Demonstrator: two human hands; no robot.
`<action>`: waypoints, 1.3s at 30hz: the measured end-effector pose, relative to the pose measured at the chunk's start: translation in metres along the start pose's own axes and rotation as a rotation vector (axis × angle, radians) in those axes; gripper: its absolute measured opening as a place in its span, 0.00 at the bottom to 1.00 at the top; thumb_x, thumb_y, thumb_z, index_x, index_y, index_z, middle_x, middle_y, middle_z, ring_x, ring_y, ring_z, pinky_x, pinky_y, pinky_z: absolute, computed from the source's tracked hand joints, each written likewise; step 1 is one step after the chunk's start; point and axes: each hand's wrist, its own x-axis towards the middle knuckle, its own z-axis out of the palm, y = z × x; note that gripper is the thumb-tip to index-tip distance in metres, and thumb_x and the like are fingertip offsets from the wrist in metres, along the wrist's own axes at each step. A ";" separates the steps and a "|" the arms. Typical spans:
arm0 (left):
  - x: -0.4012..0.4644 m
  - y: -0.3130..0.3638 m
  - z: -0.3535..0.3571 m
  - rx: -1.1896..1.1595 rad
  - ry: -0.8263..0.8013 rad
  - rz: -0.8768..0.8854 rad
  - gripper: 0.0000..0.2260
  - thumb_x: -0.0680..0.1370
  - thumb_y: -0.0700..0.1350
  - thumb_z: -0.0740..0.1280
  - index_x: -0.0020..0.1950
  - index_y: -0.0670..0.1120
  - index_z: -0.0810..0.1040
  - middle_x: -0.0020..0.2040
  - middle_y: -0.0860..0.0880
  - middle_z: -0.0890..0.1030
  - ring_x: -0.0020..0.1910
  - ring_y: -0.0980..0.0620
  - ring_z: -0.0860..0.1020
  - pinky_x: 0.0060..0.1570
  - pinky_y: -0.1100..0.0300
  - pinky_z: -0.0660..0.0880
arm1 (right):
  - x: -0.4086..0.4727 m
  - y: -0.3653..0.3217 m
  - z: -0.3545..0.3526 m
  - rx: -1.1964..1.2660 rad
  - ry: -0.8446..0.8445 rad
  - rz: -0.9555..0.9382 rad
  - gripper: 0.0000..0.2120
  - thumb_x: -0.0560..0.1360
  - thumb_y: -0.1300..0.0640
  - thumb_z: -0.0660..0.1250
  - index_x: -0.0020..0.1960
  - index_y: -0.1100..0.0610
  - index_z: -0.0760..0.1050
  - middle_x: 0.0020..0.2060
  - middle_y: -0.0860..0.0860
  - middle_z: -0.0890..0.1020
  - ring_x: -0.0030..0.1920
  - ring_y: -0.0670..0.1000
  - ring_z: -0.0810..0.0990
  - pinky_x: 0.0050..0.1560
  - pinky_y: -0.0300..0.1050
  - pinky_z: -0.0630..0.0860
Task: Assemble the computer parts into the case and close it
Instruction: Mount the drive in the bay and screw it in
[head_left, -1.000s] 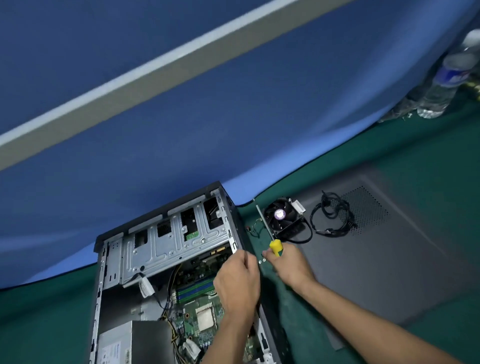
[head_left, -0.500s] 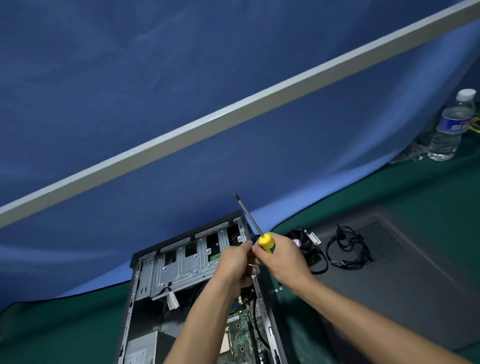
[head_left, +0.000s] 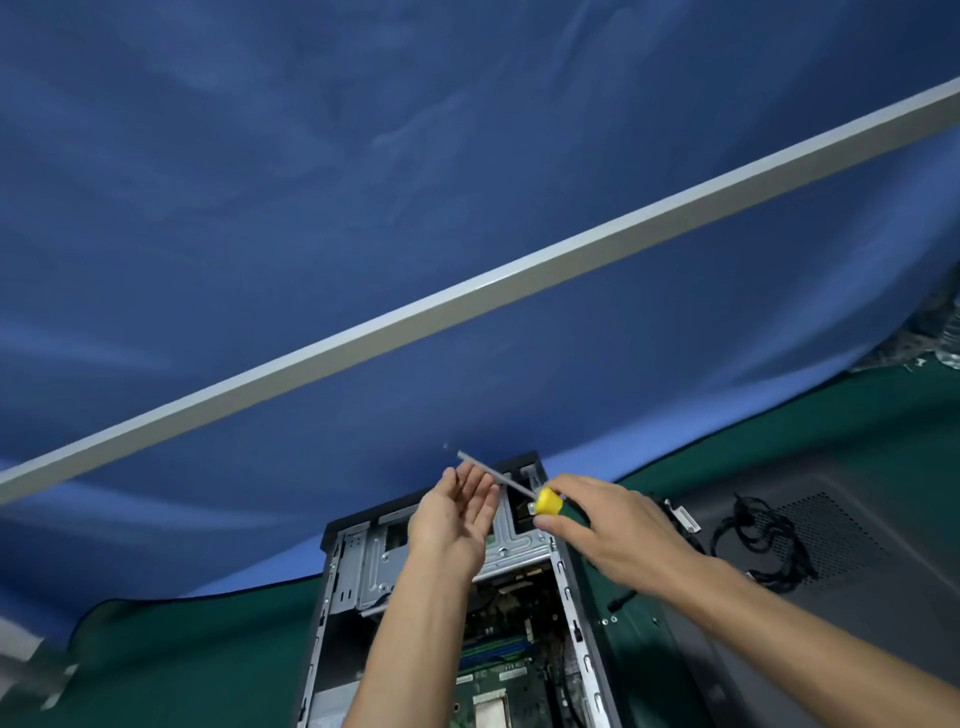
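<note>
A table covered with a dark green mat (head_left: 779, 431) carries everything here. An open computer case (head_left: 337, 571) lies on the mat at lower centre, its inside facing up. Just right of it lies a flat dark grey side panel (head_left: 857, 649) with a perforated vent patch. A coiled black cable (head_left: 758, 540) rests on that panel. A few small screws (head_left: 608, 619) sit on the mat between case and panel. A blue cloth backdrop (head_left: 363, 208) meets the mat's far edge
</note>
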 end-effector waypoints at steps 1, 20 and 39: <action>0.000 0.004 -0.001 -0.037 -0.005 -0.006 0.13 0.83 0.42 0.56 0.50 0.36 0.76 0.50 0.43 0.78 0.61 0.44 0.75 0.55 0.52 0.71 | 0.000 -0.001 -0.002 -0.046 -0.023 -0.017 0.15 0.76 0.35 0.57 0.57 0.42 0.70 0.50 0.42 0.78 0.50 0.47 0.76 0.45 0.44 0.69; 0.003 0.007 -0.016 -0.308 -0.101 0.075 0.14 0.83 0.41 0.55 0.48 0.35 0.75 0.44 0.38 0.80 0.46 0.43 0.79 0.54 0.45 0.72 | 0.004 -0.012 -0.007 -0.205 -0.047 -0.040 0.22 0.75 0.32 0.54 0.49 0.48 0.74 0.42 0.45 0.76 0.43 0.47 0.75 0.39 0.43 0.66; 0.017 -0.006 -0.010 -0.201 -0.016 0.183 0.15 0.83 0.42 0.54 0.45 0.34 0.74 0.39 0.38 0.82 0.38 0.43 0.83 0.42 0.51 0.81 | 0.045 -0.026 -0.063 0.531 -0.485 0.446 0.08 0.71 0.58 0.68 0.48 0.58 0.76 0.29 0.54 0.79 0.22 0.50 0.76 0.22 0.36 0.68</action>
